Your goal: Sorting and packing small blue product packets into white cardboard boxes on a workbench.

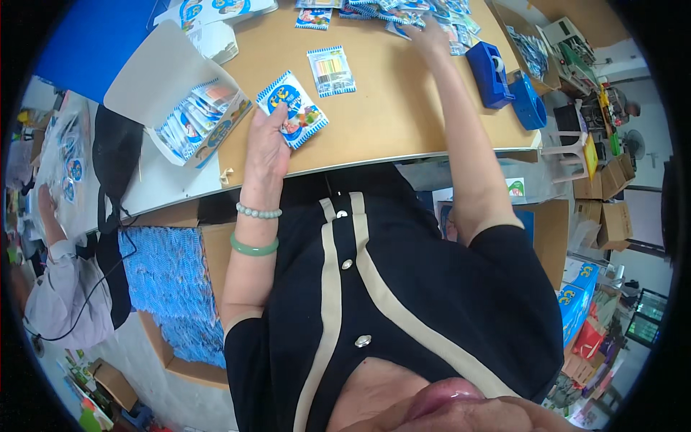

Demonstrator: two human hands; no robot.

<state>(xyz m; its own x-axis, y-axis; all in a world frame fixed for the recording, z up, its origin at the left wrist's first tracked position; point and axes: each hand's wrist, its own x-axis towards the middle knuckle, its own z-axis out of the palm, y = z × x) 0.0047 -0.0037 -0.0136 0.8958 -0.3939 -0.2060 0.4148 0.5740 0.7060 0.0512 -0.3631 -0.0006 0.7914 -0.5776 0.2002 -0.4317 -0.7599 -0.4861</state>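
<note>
One flat blue-and-white packet printed with multicoloured shapes (306, 122) is pinched in our left hand (266, 147), the thumb pressed on its face, just inside the near edge of the tan bench (389, 108). Our right hand (430, 39) stretches away to the far side, its fingers at a loose heap of similar small packets (371, 10); we cannot tell whether they grip one. Between the two hands we have a broad bare stretch of bench, broken toward the left by a single packet with a striped, pale face (331, 70) lying flat, apart from the heap. The near edge runs close in front of our black top with beige trim (403, 252). On the left, an open white cardboard carton with its lid raised (155, 65) holds a row of packets (194, 115) and closes off the room beside our left hand. Behind it we see white printed cartons (216, 13) and a blue panel (86, 43). To the right of our reaching forearm, a blue tape dispenser (489, 75) and a blue oval ring-shaped holder (529, 104) crowd the right edge. Below the bench at left, stacked blue packets (162, 266) fill a brown cardboard box (214, 248).
</note>
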